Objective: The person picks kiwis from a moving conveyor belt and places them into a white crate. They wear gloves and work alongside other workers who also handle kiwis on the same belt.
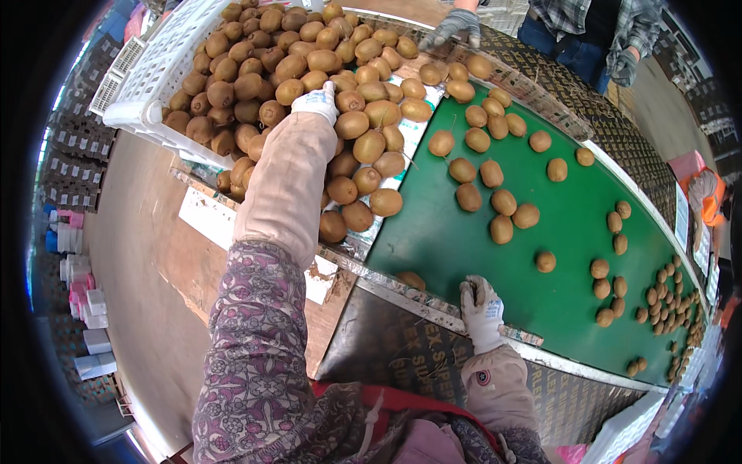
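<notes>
My left hand (316,104), in a white glove, reaches forward onto a heap of kiwifruit (249,87). The heap lies partly inside a tipped white plastic crate (153,75) and spills out toward a green conveyor belt (417,232). Most of my left fingers are hidden, so a hold on any fruit cannot be made out. My right hand (482,310), also gloved, is at the belt's near rail (429,310) with its fingers curled over the belt side. No fruit shows in it. A single kiwifruit (410,281) lies by that rail, left of the hand.
Loose kiwifruit (503,202) are scattered along the belt, denser at its far right end. Across it stands a person in a plaid shirt (565,20), one grey-gloved hand (455,28) near the fruit. Another person in an orange vest (710,194) is at right. Stacked crates (75,156) line the left.
</notes>
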`<action>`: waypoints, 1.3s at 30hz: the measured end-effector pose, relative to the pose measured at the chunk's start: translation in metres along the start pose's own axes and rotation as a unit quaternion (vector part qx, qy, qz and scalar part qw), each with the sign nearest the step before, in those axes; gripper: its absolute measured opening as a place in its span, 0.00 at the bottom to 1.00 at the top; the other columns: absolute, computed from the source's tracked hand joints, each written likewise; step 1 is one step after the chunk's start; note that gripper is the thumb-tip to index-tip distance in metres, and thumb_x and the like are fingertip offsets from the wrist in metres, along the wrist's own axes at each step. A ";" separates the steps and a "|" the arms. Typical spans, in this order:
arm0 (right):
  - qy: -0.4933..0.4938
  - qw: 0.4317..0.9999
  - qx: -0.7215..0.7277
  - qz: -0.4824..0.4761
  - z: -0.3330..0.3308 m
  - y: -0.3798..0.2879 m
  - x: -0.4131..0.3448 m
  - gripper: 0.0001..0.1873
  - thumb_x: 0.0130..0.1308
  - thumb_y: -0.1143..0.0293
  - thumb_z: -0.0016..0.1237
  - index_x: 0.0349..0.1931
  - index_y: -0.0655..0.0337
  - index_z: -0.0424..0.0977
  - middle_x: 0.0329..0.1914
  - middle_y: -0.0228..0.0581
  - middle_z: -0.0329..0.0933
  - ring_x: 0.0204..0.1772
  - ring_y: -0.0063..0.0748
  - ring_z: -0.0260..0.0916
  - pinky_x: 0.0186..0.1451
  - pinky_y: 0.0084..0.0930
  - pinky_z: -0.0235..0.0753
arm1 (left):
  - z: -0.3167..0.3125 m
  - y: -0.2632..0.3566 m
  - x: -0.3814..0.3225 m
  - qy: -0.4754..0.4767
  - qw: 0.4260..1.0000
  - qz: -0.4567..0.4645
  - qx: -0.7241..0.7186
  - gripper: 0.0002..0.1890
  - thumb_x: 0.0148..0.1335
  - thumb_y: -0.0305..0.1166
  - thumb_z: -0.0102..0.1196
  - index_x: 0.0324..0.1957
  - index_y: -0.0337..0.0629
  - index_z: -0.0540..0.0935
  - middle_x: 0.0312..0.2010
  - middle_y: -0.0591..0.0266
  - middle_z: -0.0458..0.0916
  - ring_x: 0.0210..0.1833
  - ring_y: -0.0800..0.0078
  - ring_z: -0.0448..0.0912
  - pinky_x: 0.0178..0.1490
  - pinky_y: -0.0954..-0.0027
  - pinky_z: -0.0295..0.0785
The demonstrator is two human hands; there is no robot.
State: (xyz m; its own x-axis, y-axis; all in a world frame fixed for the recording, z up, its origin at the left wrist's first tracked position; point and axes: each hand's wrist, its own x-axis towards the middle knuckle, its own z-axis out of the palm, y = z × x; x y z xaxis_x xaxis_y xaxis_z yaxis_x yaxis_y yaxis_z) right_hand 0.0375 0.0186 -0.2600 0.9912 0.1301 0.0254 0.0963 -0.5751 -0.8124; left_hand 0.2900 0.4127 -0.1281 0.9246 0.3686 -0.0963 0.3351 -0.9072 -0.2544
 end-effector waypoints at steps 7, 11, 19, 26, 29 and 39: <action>0.006 1.000 -0.022 0.016 0.005 0.005 0.001 0.11 0.62 0.65 0.49 0.41 0.59 0.73 0.37 0.51 0.77 0.41 0.53 0.74 0.44 0.40 0.73 | 0.009 0.027 -0.043 0.050 0.971 0.040 -0.232 0.31 0.53 0.45 0.59 0.58 0.48 0.67 0.47 0.53 0.79 0.49 0.60 0.78 0.51 0.63 0.72; 0.032 0.999 -0.024 -0.010 0.008 0.031 0.004 0.10 0.63 0.67 0.44 0.43 0.58 0.73 0.38 0.53 0.76 0.42 0.55 0.73 0.45 0.42 0.72 | -0.009 0.048 -0.135 0.081 0.815 0.031 -0.573 0.25 0.55 0.41 0.58 0.53 0.44 0.70 0.39 0.55 0.78 0.40 0.71 0.77 0.46 0.71 0.72; 0.069 0.992 0.085 -0.065 0.035 0.057 0.016 0.12 0.68 0.66 0.41 0.48 0.59 0.72 0.32 0.43 0.76 0.34 0.40 0.74 0.40 0.34 0.73 | 0.068 -0.048 -0.395 0.162 0.611 -0.009 -0.775 0.19 0.62 0.34 0.48 0.55 0.39 0.68 0.42 0.61 0.73 0.42 0.73 0.74 0.40 0.73 0.73; 0.067 0.960 0.270 -0.034 0.032 0.096 0.026 0.15 0.70 0.64 0.40 0.52 0.62 0.69 0.48 0.37 0.71 0.41 0.29 0.71 0.43 0.26 0.72 | 0.236 -0.057 -0.643 0.176 0.319 -0.410 -0.836 0.20 0.61 0.38 0.50 0.54 0.45 0.69 0.45 0.57 0.74 0.40 0.63 0.78 0.34 0.65 0.79; 0.071 0.954 0.279 -0.079 0.020 0.091 0.014 0.16 0.71 0.63 0.38 0.53 0.62 0.68 0.50 0.38 0.71 0.42 0.31 0.71 0.45 0.27 0.72 | 0.359 -0.040 -0.735 0.125 0.131 -0.570 -0.801 0.17 0.62 0.43 0.49 0.51 0.52 0.73 0.43 0.55 0.76 0.36 0.58 0.79 0.35 0.60 0.79; -0.083 0.955 0.285 -0.012 0.009 0.005 -0.093 0.20 0.69 0.61 0.41 0.56 0.61 0.68 0.48 0.37 0.74 0.44 0.25 0.72 0.47 0.21 0.73 | 0.476 -0.081 -0.838 0.277 -0.050 -0.659 -0.697 0.28 0.62 0.58 0.47 0.51 0.43 0.70 0.34 0.52 0.75 0.25 0.62 0.71 0.26 0.64 0.73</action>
State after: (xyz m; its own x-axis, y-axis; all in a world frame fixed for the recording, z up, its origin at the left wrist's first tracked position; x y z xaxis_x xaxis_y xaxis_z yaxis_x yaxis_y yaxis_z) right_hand -0.0552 0.0106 -0.2717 0.9568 0.2905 -0.0058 0.0070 -0.0430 -0.9990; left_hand -0.5985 0.2737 -0.4849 -0.2995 0.4750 -0.8274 -0.6463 0.5370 0.5422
